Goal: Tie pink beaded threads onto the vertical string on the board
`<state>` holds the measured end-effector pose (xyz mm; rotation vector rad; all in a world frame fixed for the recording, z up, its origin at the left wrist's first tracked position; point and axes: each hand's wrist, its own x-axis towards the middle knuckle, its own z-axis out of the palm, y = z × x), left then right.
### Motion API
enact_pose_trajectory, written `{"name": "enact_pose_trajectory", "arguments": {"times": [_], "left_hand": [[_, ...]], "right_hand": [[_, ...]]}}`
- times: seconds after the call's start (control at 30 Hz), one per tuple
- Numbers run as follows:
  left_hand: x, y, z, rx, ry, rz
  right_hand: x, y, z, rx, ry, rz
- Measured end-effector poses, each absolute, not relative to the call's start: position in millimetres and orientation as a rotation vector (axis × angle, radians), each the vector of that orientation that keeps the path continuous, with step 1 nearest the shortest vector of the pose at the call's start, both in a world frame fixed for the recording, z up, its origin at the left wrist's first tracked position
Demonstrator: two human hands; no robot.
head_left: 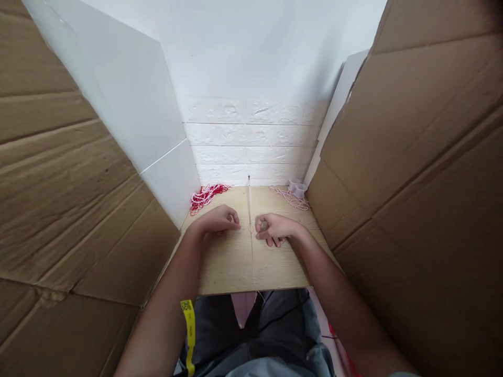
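A thin pale pink cord (250, 209) runs straight down the middle of the wooden board, from a small nail or pin (249, 179) at the back to past the front edge. Its upper stretch looks thicker, as if knotted or braided. Just left of the cord is my left hand (220, 219), thumb and forefinger pinched together. My right hand (275, 228) is close on the other side, its thumb and forefinger curled toward each other and the other fingers bent loosely beneath. Any fine strand in either pinch is too thin to make out.
Red and pink cords (208, 197) lie bundled at the back left of the board (223, 262). Loose pale pink cords (293, 199) and small clear cups (301, 189) are at the back right. Tall cardboard walls (70, 173) flank both sides, with a white brick-pattern wall (251, 133) behind.
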<state>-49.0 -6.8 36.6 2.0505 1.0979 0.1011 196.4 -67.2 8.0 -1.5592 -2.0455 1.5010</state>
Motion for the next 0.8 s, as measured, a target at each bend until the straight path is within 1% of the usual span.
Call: {"name": "enact_pose_trajectory", "arguments": {"times": [0.1, 0.3, 0.57, 0.8], "left_hand": [[-38.7, -13.4, 38.5, 2.059, 1.006, 0.150], [-27.0, -18.1, 32.6, 2.042, 0.933, 0.065], [-32.0, -16.7, 32.1, 1.939, 0.938, 0.037], [-26.6, -20.3, 34.0, 1.979, 0.925, 0.038]], "right_hand": [[194.1, -68.7, 10.5, -1.576, -2.051, 1.475], [189.1, -69.7, 11.3, -1.557, -2.010, 1.485], [188.1, -69.5, 11.8, -1.533, -1.983, 1.523], [182.3, -70.0, 9.9, -1.545, -1.974, 1.430]]}}
